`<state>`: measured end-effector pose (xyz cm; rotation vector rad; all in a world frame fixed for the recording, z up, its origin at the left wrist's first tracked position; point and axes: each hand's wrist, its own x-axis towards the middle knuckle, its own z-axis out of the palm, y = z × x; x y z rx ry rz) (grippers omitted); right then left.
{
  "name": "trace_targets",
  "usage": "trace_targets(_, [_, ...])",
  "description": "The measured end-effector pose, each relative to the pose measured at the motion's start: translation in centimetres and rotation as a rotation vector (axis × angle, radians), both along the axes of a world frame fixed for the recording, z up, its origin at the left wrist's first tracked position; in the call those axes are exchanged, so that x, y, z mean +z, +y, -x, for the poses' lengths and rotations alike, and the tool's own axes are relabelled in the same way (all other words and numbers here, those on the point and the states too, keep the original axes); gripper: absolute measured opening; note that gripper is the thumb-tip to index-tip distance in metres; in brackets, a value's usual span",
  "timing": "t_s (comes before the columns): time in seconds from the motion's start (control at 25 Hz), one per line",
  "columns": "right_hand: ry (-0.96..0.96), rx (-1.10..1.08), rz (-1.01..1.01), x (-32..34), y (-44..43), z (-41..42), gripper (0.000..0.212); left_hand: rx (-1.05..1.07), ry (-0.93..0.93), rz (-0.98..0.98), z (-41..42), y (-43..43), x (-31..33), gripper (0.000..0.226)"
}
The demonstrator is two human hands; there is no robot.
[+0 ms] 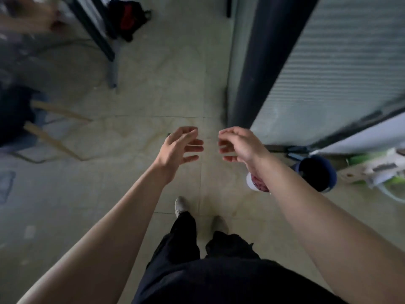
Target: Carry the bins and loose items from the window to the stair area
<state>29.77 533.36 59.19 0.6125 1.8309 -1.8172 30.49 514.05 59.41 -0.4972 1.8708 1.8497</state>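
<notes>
While we are standing on the pale tiled floor (135, 102) in dark trousers (197, 270) and light shoes (180, 206), we are holding both bare arms out ahead, well above the tiles. Our left hand (177, 150) is hanging loose with fingers spread, gripping nothing; our right hand (238, 143) is curling slightly, also empty, its fingertips facing the left's across a small gap. Just beside our right forearm, a dark blue bin (315, 174) and a small white tub (255, 183) are sitting on the floor against the base of the window wall (328, 84). Left of us, wooden chair legs (54, 128) are edging into the path. Farther ahead, open tiles are running between a dark pillar (258, 62) and a slanted metal table leg (105, 40), with a black-and-red bag (128, 18) beyond.
</notes>
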Motion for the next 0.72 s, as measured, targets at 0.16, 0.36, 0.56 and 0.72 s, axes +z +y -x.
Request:
trace_targets(0.16, [0.054,0.272,0.031,3.6,-12.4,-1.0,0.011,0.307,0.062,-0.027,-6.3,-12.5,4.2,0.029])
trace_targets(0.36, [0.084,0.558,0.097,6.4,-29.7,-5.1,0.009,0.643,0.104,-0.028,-16.9,-28.1,6.8,0.027])
trace_targets(0.56, [0.071,0.783,0.156,7.7,-47.6,-12.5,0.003,0.964,0.126,-0.051,-28.5,-42.0,8.3,0.026])
trace_targets(0.72, [0.071,0.915,0.192,8.6,-59.5,-18.2,0.007,1.179,0.150,-0.041,-35.8,-50.8,9.1,0.025])
